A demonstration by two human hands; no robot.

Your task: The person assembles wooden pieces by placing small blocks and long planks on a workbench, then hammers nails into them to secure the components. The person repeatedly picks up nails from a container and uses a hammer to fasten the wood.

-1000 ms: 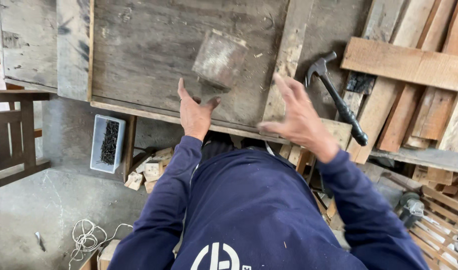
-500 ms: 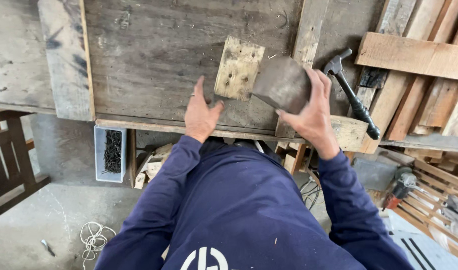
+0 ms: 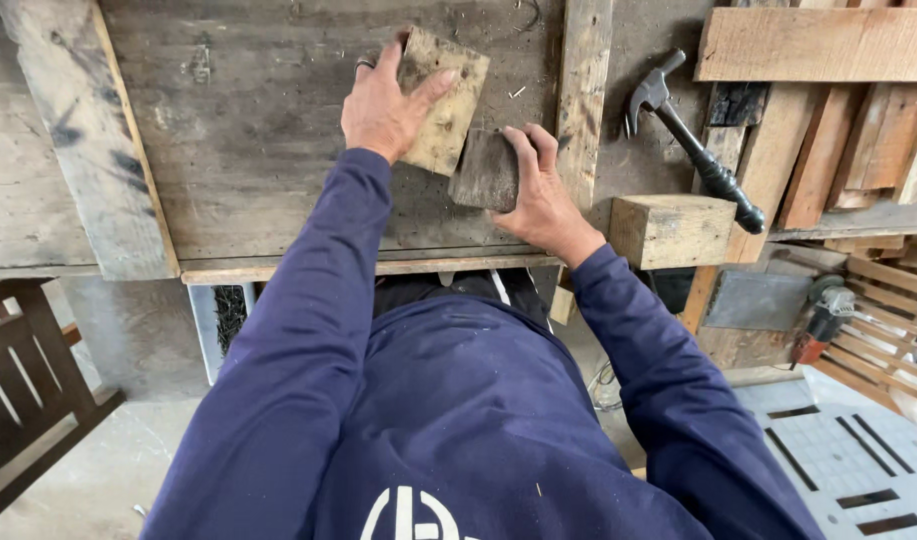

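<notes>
My left hand [image 3: 383,100] lies flat on a pale, worn wooden block [image 3: 444,100] that rests on a large grey weathered board [image 3: 268,150]. Its fingers wrap the block's left edge, and a ring sits on one finger. My right hand [image 3: 543,195] grips a smaller dark grey wooden block [image 3: 483,172], which lies against the pale block's lower right corner. Both blocks sit flat on the board. My dark blue sleeves fill the lower part of the view.
A claw hammer [image 3: 690,145] with a black handle lies to the right, next to a squat pale wood block [image 3: 668,228]. Stacked planks [image 3: 828,110] are at far right. A bin of nails [image 3: 223,318] stands below the board's edge, a dark chair [image 3: 23,390] at left.
My left hand has moved up from the board's front edge onto the pale block. My right hand has brought the dark block down flat beside it.
</notes>
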